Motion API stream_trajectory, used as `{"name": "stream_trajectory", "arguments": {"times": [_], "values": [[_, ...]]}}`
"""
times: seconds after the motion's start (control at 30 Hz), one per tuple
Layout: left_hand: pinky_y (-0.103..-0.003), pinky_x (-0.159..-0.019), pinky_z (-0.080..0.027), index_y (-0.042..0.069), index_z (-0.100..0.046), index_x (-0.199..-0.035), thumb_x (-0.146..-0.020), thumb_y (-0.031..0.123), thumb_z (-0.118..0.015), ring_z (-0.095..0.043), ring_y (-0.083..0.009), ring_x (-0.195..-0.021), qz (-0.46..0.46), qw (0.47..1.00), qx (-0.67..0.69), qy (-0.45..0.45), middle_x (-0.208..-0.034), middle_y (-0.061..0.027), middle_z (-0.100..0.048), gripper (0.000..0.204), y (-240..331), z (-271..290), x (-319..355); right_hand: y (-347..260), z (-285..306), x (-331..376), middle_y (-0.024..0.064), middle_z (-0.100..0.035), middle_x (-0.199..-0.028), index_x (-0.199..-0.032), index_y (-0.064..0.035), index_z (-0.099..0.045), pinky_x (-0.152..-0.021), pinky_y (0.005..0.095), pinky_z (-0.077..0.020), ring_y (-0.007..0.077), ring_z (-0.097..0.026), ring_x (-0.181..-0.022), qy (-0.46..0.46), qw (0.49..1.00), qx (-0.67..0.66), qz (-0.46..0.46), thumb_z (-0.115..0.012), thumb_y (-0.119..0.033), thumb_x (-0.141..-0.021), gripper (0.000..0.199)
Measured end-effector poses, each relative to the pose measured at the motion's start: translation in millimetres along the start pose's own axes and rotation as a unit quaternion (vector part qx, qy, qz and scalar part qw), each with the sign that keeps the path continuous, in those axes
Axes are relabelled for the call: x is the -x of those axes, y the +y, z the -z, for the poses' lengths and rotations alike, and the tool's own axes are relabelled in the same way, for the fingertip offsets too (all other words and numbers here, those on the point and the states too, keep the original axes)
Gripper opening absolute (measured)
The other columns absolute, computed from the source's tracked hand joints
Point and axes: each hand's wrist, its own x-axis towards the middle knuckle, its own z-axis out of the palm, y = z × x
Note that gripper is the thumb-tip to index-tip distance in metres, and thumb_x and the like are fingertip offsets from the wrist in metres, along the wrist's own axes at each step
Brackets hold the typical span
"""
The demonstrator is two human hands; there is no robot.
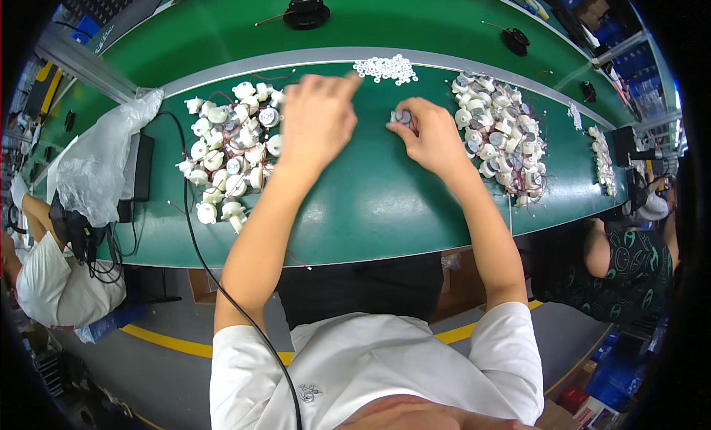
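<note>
Near the middle of the green bench, my right hand pinches a small grey round motor-like part between thumb and fingers. My left hand is palm down, its index finger stretched toward a heap of small white rings near the bench's back edge. The undersides of its other fingers are hidden. Left of that hand spreads a pile of white plastic parts with grey round pieces and thin red wires. A similar pile lies to the right of my right hand.
A black cable runs across the bench and over my left arm. Clear plastic bag and black box stand at the left. Behind a metal rail, a green surface carries black round speaker-like parts. Co-workers sit at left and right.
</note>
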Motion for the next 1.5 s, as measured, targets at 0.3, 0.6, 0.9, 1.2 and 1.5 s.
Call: {"name": "stream_trajectory", "arguments": {"times": [0.3,0.6,0.9,1.2,1.5], "values": [[-0.047,-0.086,-0.049,0.007,-0.068,-0.112,-0.078,0.013,-0.078,-0.067,-0.0333,-0.099,0.125,0.978,-0.149,-0.071,-0.102,-0.0122,-0.068,0.036,-40.9,21.5,11.4,7.5,94.9,43.2,0.012,-0.07,-0.079,-0.097,-0.0073,-0.069,-0.064,0.0425,-0.0536,0.0333,-0.069,-0.072,0.103,0.981,0.085,-0.142,-0.075,-0.027,-0.087,0.023],[-0.046,-0.083,-0.049,0.006,-0.065,-0.099,-0.076,0.009,-0.079,-0.065,-0.031,-0.097,0.037,0.994,-0.038,-0.099,-0.097,-0.0111,-0.066,0.028,5.1,12.2,10.0,69.8,184.6,97.0,0.0109,-0.067,-0.073,-0.099,0.0,-0.071,-0.065,0.0361,-0.0509,0.0203,-0.063,-0.066,0.037,0.927,0.246,-0.279,-0.075,-0.023,-0.089,0.025],[-0.029,-0.077,-0.055,0.002,-0.064,-0.125,-0.085,0.006,-0.08,-0.067,-0.0151,-0.09,0.056,0.905,0.412,-0.091,-0.102,-0.009,-0.069,0.043,40.1,-14.5,8.5,56.6,182.4,81.6,0.0115,-0.073,-0.08,-0.096,0.0022,-0.072,-0.07,0.0335,-0.0545,0.0194,-0.069,-0.074,0.154,0.965,0.138,-0.16,-0.075,-0.021,-0.091,0.023],[-0.032,-0.094,-0.055,-0.002,-0.053,-0.137,-0.085,-0.004,-0.079,-0.068,-0.0195,-0.108,0.093,0.831,0.546,0.054,-0.121,-0.0139,-0.066,0.059,31.2,-38.2,-0.8,13.6,37.0,-3.4,0.0144,-0.063,-0.125,-0.137,0.0003,-0.053,-0.092,0.0353,-0.0541,0.0223,-0.064,-0.113,-0.014,0.954,-0.296,-0.039,-0.055,-0.046,-0.106,0.056],[-0.038,-0.106,-0.048,0.005,-0.05,-0.144,-0.078,0.004,-0.085,-0.065,-0.025,-0.12,0.039,0.927,0.359,0.099,-0.125,-0.0132,-0.071,0.075,24.7,-37.6,-6.0,25.7,-11.2,-21.0,0.0005,-0.064,-0.091,-0.119,-0.0005,-0.066,-0.066,0.0233,-0.0434,0.0063,-0.051,-0.074,-0.046,0.868,-0.49,-0.073,-0.058,-0.03,-0.107,0.033]]}}
